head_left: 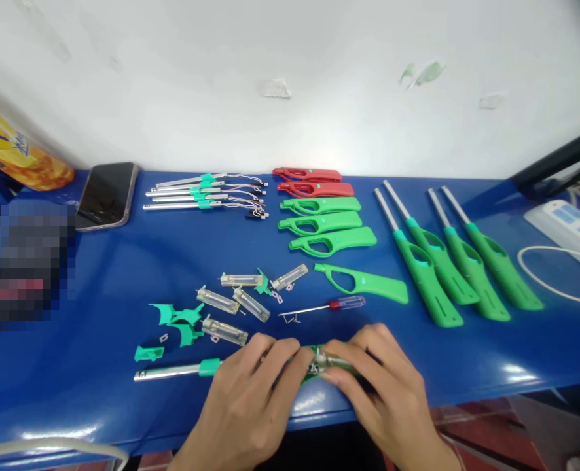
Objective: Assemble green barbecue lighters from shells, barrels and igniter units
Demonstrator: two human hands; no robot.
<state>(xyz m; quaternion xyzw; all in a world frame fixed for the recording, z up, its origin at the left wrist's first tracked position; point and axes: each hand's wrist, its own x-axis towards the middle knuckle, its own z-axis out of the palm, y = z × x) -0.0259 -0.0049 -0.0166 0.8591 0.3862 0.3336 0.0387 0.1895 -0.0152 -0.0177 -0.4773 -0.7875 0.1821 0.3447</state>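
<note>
A partly built long-nosed gas lighter lies near the table's front edge, its silver tube (pixel 172 372) and teal collar (pixel 209 367) sticking out to the left. My left hand (pixel 258 392) is closed over its middle, fingertips bent down onto the green body. On the other end, my right hand (pixel 381 369) pinches a clear fuel tank (pixel 332 360) between thumb and fingers, at the open shell. Small parts between the fingertips are too tiny to name. Just behind the hands lie a screwdriver (pixel 322 306), several loose clear tanks (pixel 225 331) and teal triggers (pixel 186 315).
Green handle shells (pixel 381 286) and red ones (pixel 319 190) lie in a column, with silver tubes with wires (pixel 186 196) to their left. Several assembled green lighters (pixel 430 281) rest at right. A phone (pixel 107 195), a drink bottle (pixel 29 160) and a power strip (pixel 572 229) stand farther out.
</note>
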